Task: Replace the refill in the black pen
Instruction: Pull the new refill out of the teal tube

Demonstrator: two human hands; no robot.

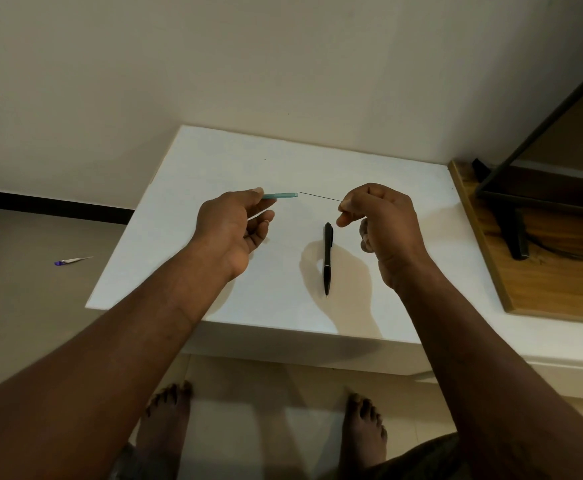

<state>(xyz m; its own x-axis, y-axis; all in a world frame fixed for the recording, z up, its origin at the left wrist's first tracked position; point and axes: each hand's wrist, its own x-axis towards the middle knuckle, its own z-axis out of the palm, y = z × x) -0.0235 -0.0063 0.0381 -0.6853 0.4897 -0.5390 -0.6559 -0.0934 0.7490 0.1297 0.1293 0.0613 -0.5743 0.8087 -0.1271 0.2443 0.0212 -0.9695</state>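
Left hand pinches teal tube, right hand pinches thin refill; hold it level with left grip, never bending

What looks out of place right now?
A purple-tipped piece lies on the floor, left of the table, away from the job. Nothing else: pen flat on the table, left hand holding a tube, right hand pinching a thin refill.

A single wide camera on my head looks forward and steeply down onto the white table close before me, the wall beyond it.
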